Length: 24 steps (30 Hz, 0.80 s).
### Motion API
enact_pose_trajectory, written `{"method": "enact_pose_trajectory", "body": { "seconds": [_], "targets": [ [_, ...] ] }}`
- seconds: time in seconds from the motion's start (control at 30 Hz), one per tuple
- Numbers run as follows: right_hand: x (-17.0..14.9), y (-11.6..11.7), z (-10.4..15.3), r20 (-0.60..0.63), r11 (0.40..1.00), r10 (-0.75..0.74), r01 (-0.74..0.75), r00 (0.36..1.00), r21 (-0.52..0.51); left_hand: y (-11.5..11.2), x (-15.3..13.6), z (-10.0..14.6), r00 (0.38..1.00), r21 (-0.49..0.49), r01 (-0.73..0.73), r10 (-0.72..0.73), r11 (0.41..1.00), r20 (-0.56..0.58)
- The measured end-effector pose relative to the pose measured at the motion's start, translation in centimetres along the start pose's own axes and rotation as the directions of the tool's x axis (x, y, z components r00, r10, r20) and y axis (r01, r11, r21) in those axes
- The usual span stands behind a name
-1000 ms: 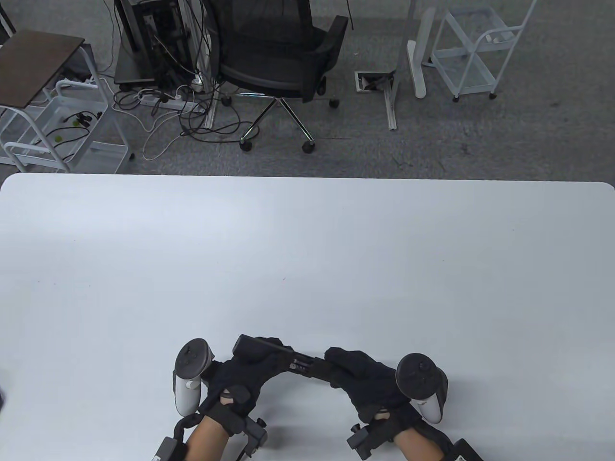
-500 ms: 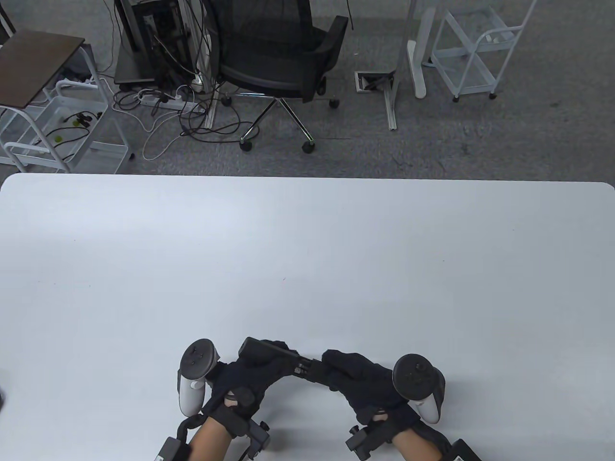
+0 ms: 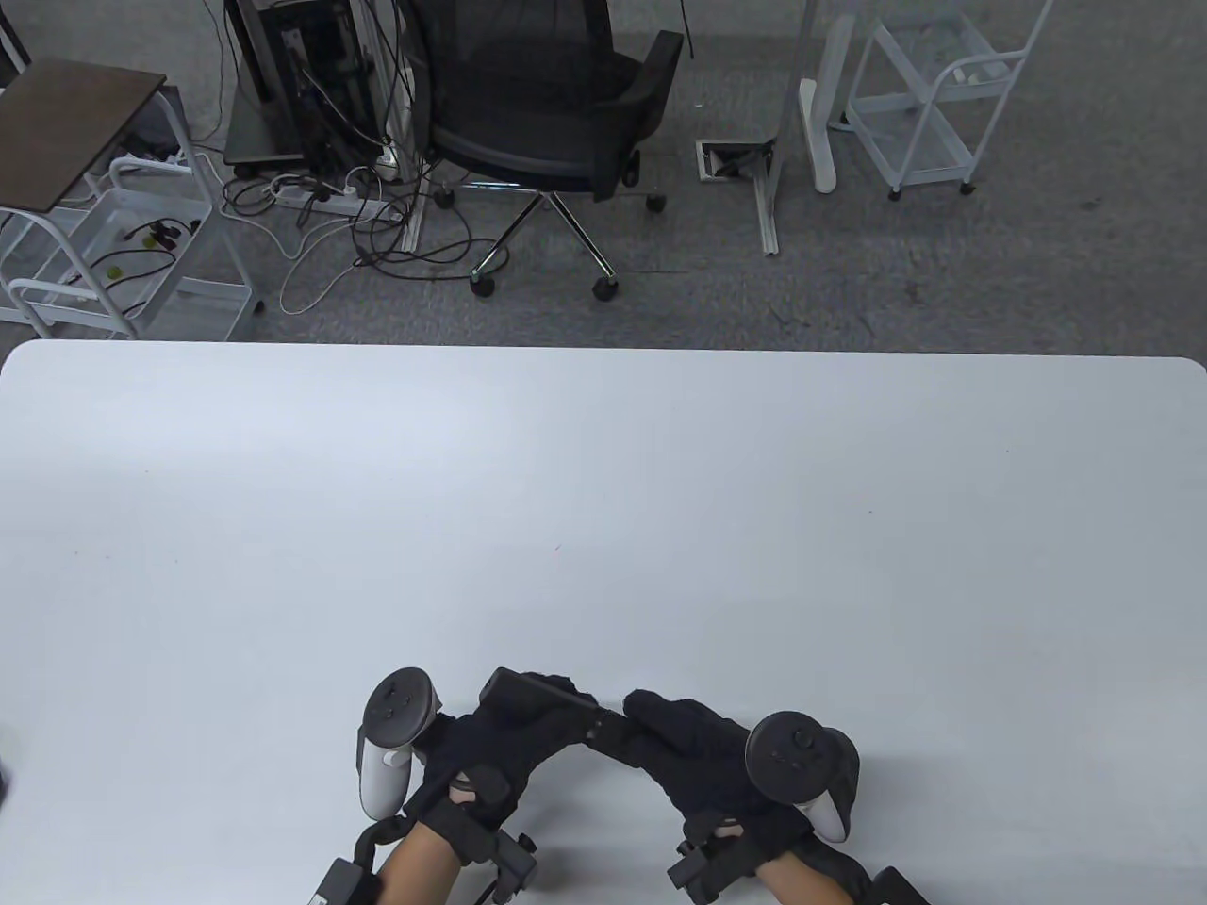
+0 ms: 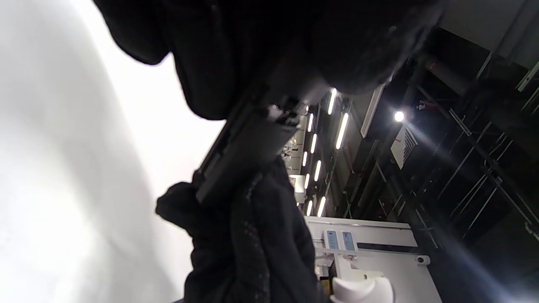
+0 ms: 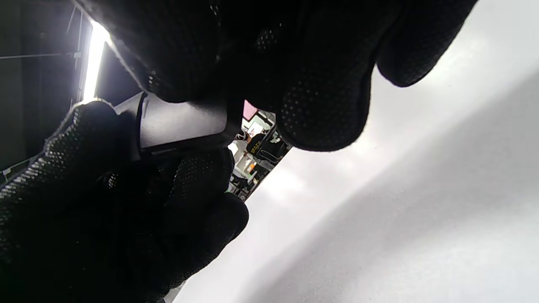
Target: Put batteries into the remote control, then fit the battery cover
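A black remote control [image 3: 547, 702] is held just above the white table [image 3: 603, 528] near its front edge, between both gloved hands. My left hand [image 3: 514, 731] grips its left end. My right hand [image 3: 674, 740] grips its right end, fingers wrapped over the top. Only a short dark stretch of the remote shows between the hands. In the left wrist view the remote [image 4: 248, 147] runs slantwise between the gloves. In the right wrist view its dark body [image 5: 181, 122] sits under my right fingers [image 5: 324, 84]. Batteries and cover are hidden by the hands.
The white table stretches far ahead and to both sides. Beyond its far edge stand a black office chair [image 3: 552, 104], white carts [image 3: 929, 104] and cables on the floor [image 3: 321, 217].
My hands have drawn closer together along the remote. The right hand slid left, covering the label that showed a second ago. Both hands shifted slightly right.
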State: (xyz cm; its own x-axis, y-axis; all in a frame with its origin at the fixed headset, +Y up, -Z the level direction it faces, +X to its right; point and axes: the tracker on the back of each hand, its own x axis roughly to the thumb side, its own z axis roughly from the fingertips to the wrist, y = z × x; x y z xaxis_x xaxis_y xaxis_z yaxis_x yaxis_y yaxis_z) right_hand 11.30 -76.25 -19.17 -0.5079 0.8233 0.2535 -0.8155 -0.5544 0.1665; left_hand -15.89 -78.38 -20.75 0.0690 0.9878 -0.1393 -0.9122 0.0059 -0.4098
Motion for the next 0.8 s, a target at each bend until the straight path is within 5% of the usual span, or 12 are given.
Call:
{"method": "enact_pose_trajectory", "body": {
  "seconds": [0.4, 0.8],
  "targets": [
    [0.0, 0.2, -0.03, 0.003, 1.0, -0.012, 0.012, 1.0, 0.026, -0.37, 0.0, -0.07, 1.0, -0.03, -0.01, 0.01, 1.0, 0.002],
    [-0.62, 0.06, -0.34, -0.025, 0.979, -0.187, 0.189, 0.982, 0.075, -0.65, 0.0, -0.11, 1.0, -0.053, -0.021, 0.021, 0.998, 0.0]
  ]
}}
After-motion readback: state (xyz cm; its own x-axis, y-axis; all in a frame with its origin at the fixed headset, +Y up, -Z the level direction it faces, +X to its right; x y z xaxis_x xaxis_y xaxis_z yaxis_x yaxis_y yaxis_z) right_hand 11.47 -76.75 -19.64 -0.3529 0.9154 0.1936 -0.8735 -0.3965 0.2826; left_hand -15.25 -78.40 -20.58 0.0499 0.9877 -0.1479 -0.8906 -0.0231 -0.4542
